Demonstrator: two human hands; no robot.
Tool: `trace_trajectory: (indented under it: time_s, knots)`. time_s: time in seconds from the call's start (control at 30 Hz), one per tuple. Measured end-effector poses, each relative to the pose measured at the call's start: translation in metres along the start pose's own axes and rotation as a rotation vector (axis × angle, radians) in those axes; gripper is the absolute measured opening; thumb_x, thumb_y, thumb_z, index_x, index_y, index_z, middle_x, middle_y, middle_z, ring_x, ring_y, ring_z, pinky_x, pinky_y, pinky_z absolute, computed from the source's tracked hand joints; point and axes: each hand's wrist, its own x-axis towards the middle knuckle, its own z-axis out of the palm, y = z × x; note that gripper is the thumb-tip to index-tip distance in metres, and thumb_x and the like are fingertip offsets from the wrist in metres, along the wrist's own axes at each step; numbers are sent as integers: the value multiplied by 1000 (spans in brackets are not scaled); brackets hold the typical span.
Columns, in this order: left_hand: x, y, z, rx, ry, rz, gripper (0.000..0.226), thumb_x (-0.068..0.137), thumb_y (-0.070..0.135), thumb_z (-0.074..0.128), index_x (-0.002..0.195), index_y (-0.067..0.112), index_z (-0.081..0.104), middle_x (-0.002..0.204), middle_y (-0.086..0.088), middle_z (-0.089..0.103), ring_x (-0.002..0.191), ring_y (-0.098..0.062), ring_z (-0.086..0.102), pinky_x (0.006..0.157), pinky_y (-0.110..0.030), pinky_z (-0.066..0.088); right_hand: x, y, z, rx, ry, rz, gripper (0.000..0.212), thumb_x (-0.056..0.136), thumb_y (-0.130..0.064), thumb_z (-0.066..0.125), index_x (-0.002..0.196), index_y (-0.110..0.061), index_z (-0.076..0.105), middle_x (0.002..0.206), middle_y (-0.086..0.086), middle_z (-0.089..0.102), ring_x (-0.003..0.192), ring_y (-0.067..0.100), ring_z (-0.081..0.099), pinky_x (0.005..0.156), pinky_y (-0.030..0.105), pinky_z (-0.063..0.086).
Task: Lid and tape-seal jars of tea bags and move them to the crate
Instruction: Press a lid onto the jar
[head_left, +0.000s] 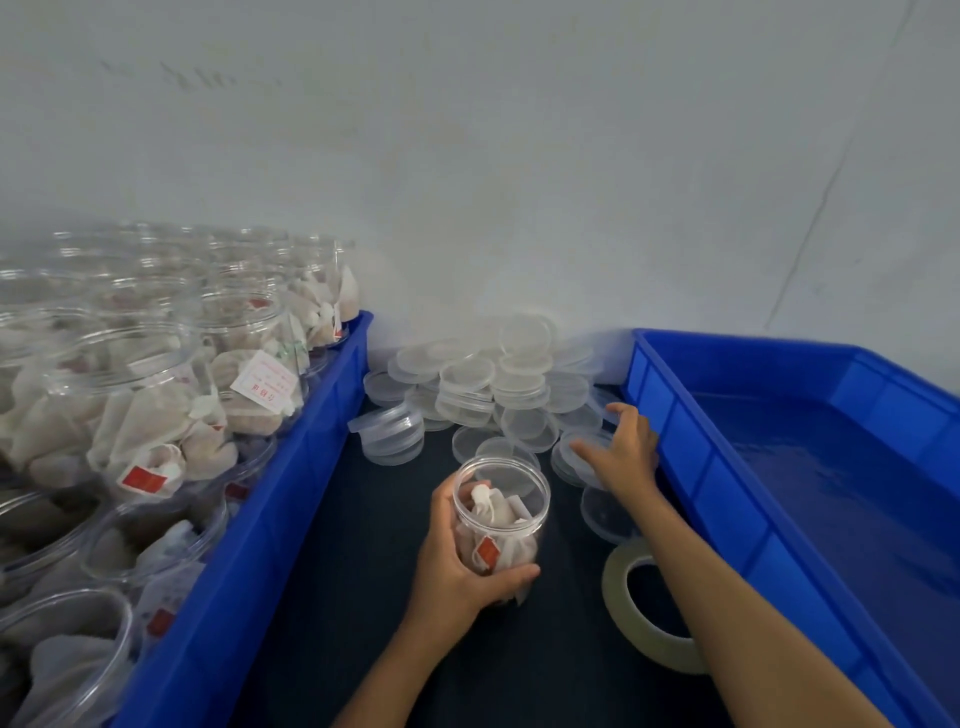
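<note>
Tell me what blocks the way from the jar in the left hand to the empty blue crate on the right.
Only the right forearm and the roll of clear tape lie between the clear plastic jar of tea bags and the empty blue plastic crate; lifted, the jar clears the tape.

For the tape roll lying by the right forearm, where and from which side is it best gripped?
Probably the near-left arc of the tape roll, pinched through its open core from above. It lies flat on the dark table, and the right forearm crosses its far-right rim, with the empty blue crate close behind.
</note>
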Motion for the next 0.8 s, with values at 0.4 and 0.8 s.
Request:
trace_trajectory:
  time_s: [0.4, 0.8]
  knots:
    - [1, -3, 1, -2, 0, -22, 101, 54, 18, 93, 137, 31, 38, 122, 26, 55, 118, 0, 55, 90, -14, 47, 11, 11, 12, -308, -216, -12, 102, 72, -52, 77, 149, -23, 16, 151, 17, 29, 136, 38, 30, 108, 52, 27]
    - [-1, 1, -1, -3, -2, -50, 100, 55, 23, 93, 136, 41, 37, 123, 30, 54, 119, 5, 53, 89, -10, 46, -50, -77, -43, 364, -168, -369, 78, 68, -57, 79, 125, -41, 29, 126, 2, 32, 110, 19, 46, 89, 38, 45]
